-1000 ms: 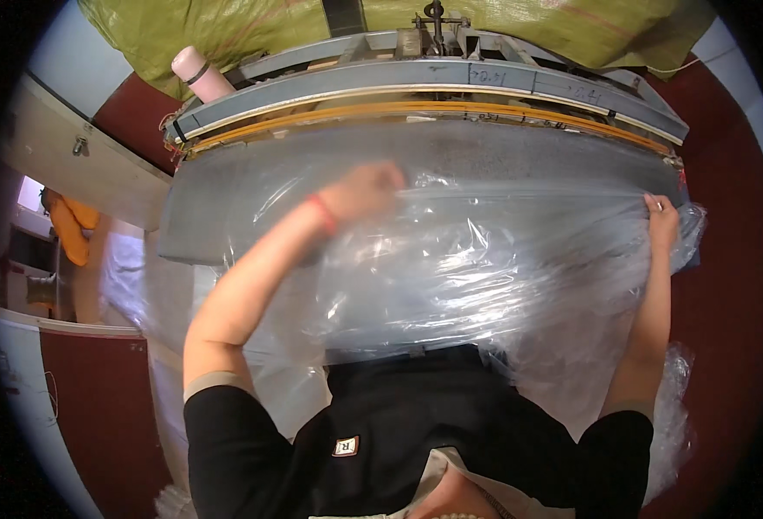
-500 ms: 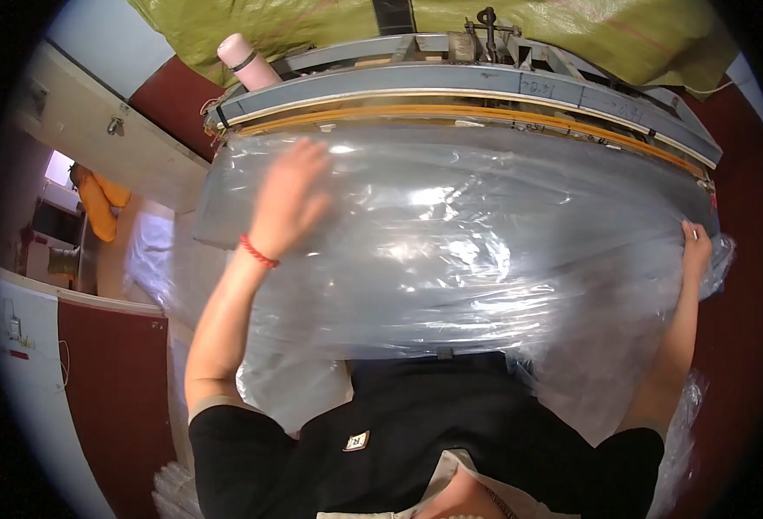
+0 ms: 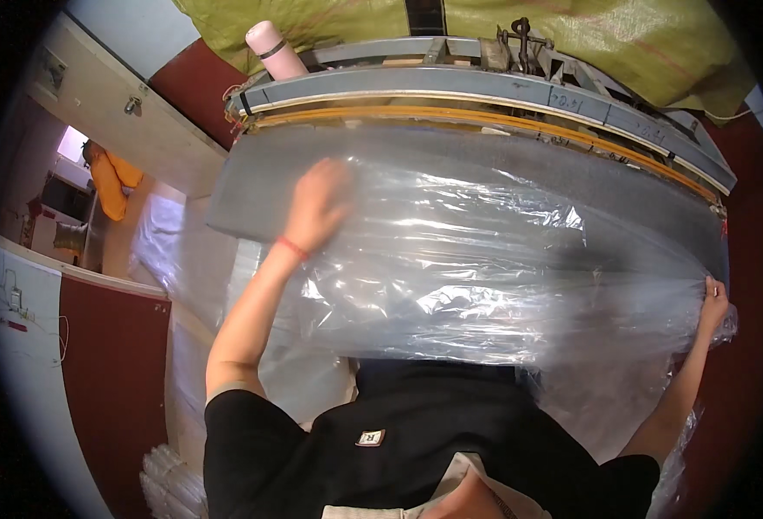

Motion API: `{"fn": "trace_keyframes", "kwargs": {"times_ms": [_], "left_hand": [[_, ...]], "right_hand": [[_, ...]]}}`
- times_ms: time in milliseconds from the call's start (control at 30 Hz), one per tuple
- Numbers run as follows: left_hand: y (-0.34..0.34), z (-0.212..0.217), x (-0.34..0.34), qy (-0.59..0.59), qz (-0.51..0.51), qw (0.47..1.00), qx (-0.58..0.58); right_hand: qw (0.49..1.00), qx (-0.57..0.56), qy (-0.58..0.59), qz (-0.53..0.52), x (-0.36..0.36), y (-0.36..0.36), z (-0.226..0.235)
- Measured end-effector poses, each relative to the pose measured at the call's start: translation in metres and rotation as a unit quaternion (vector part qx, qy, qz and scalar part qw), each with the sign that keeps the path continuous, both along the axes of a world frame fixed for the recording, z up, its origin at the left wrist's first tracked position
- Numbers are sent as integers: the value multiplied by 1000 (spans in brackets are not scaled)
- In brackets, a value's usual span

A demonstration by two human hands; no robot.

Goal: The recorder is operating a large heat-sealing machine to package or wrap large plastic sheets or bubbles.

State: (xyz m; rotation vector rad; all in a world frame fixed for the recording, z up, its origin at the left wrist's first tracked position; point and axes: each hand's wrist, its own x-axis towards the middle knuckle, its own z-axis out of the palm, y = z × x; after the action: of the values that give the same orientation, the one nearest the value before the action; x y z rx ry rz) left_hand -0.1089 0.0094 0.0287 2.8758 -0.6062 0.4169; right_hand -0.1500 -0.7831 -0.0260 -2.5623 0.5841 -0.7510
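Note:
A wide sheet of clear plastic film [image 3: 450,268] lies wrinkled across a grey work surface [image 3: 256,177] and hangs over its near edge toward me. My left hand [image 3: 319,206], slightly blurred, rests on or just above the film's left part with its fingers stretched out. At the far right, my right hand [image 3: 715,304] pinches the film's edge, and creases fan out from the fingers. Behind the film runs a long grey metal bar [image 3: 450,82] with an orange strip [image 3: 381,112] along its near side.
A pink bottle [image 3: 276,52] stands behind the bar at left, and a metal clamp [image 3: 524,43] sits on the frame. Green-yellow woven sheeting [image 3: 563,30] covers the back. More plastic [image 3: 172,484] is bundled at lower left. A door [image 3: 122,95] is at the left.
The film's far edge has come nearer to me, baring more grey surface. My right hand has moved nearer with the film's edge. The view has shifted slightly.

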Motion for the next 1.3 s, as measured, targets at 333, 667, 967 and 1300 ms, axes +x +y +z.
{"fn": "trace_keyframes", "kwargs": {"times_ms": [333,667,967,1300], "left_hand": [[23,10,50,16,-61,984,-167],[38,-47,100,73,125,910,-388],[-2,-23,96,2,250,953,-174],[18,-60,138,-140,222,864,-430]], "right_hand": [[1000,-17,-3,-12,1,3,-1],[999,-33,10,-32,12,12,0],[999,-9,-2,-36,3,5,-1],[968,190,-156,-60,65,-51,-22]]}}
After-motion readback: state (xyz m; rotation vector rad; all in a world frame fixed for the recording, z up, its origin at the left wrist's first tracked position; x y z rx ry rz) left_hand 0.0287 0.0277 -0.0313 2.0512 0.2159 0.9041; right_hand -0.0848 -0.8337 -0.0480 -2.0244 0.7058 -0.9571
